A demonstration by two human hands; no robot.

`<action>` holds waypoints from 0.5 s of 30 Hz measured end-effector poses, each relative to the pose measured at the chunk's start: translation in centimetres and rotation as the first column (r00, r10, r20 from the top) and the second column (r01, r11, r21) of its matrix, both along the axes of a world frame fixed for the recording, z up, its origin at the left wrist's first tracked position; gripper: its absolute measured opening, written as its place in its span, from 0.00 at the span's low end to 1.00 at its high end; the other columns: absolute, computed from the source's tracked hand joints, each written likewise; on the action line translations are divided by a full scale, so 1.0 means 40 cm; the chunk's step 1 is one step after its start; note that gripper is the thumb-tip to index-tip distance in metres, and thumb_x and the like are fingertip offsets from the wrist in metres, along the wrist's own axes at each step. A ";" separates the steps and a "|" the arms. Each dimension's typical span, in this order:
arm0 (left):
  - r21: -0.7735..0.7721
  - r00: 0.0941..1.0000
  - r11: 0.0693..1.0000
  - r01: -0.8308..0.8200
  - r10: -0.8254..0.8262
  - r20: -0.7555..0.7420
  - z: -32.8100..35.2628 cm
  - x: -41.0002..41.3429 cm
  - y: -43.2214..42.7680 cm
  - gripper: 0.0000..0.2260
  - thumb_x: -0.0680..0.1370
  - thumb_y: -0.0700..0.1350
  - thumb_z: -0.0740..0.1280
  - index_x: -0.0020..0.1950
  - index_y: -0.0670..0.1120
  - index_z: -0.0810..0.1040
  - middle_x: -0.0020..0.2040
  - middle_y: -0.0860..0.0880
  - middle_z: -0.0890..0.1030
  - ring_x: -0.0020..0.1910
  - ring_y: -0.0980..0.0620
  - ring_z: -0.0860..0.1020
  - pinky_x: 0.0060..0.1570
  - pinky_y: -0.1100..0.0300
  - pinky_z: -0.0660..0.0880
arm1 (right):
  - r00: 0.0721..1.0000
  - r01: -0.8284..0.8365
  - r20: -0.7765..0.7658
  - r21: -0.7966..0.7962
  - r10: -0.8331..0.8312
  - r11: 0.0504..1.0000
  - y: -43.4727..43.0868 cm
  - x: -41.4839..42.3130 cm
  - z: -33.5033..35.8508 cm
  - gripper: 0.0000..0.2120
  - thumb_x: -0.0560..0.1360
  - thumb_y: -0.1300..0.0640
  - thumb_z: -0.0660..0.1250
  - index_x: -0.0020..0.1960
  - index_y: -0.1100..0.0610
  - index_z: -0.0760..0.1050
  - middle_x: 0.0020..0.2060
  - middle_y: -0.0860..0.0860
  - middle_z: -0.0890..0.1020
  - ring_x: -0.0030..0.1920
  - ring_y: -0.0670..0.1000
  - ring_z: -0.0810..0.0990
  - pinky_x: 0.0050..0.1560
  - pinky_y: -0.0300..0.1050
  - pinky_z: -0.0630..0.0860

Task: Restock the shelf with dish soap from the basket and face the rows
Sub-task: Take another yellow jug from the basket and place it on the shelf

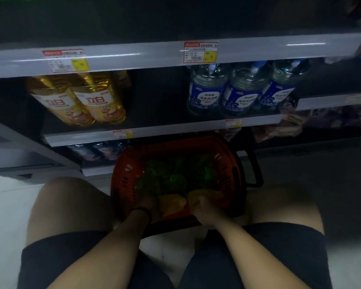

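Observation:
A red plastic basket [125, 176] stands on the floor between my knees, in front of the shelf. Green dish soap bottles [173, 176] fill its far part and yellow bottles [172, 203] lie at its near end. My left hand [146, 205] reaches into the basket at the left of a yellow bottle; its fingers are hidden. My right hand [198, 203] grips the top of another yellow bottle [213, 193]. On the shelf [154, 132] above stand two yellow dish soap bottles [81, 101] at the left and three clear blue-labelled bottles [238, 90] at the right.
A dark gap lies on the shelf between the yellow and the blue-labelled bottles. A lower shelf holds small bottles [98, 151] left of the basket. Purple packets [331, 115] fill the shelf at the right. The basket's black handle [256, 174] hangs at its right side.

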State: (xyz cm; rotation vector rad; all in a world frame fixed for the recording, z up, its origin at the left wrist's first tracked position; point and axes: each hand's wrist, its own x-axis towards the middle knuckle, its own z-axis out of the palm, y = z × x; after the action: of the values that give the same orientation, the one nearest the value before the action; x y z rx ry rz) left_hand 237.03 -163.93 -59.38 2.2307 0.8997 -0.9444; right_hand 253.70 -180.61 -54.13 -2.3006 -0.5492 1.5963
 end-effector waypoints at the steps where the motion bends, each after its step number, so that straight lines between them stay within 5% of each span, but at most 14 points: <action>1: -0.006 0.999 0.999 -0.052 0.052 0.008 0.010 -0.011 0.005 0.29 0.80 0.52 0.69 0.78 0.43 0.67 0.74 0.39 0.71 0.72 0.38 0.73 0.72 0.45 0.73 | 1.000 0.010 0.013 0.013 -0.010 1.000 0.005 -0.003 0.005 0.11 0.76 0.50 0.66 0.56 0.51 0.81 0.53 0.52 0.84 0.54 0.55 0.83 0.60 0.52 0.81; 6: 0.080 0.961 0.988 -0.135 0.111 0.253 0.105 -0.049 0.012 0.29 0.76 0.55 0.72 0.74 0.47 0.70 0.71 0.46 0.74 0.69 0.42 0.75 0.70 0.45 0.74 | 0.997 0.014 0.073 0.099 -0.021 0.995 -0.002 -0.020 0.057 0.12 0.83 0.52 0.64 0.65 0.49 0.75 0.61 0.51 0.79 0.60 0.54 0.79 0.64 0.52 0.78; 11: 0.187 0.922 0.975 -0.118 0.038 0.386 0.227 -0.067 -0.019 0.17 0.84 0.51 0.64 0.72 0.51 0.74 0.68 0.47 0.77 0.66 0.45 0.78 0.65 0.50 0.77 | 0.987 0.033 0.144 0.230 -0.068 0.973 -0.032 -0.020 0.103 0.19 0.84 0.50 0.67 0.72 0.48 0.67 0.62 0.47 0.73 0.58 0.48 0.74 0.48 0.41 0.72; 15: 0.237 0.881 0.958 -0.158 0.028 0.472 0.342 -0.080 -0.033 0.15 0.85 0.50 0.62 0.71 0.51 0.74 0.67 0.49 0.78 0.64 0.49 0.79 0.62 0.54 0.77 | 0.986 0.073 0.118 0.334 -0.119 0.940 -0.038 -0.041 0.157 0.27 0.82 0.50 0.71 0.77 0.45 0.64 0.68 0.47 0.75 0.60 0.48 0.77 0.60 0.45 0.78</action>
State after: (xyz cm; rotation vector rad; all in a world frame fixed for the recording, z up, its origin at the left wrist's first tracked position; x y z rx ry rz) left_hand 233.82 -165.25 -45.71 2.4577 0.9358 -0.2184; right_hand 252.07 -182.15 -47.83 -2.1555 -0.6684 1.2031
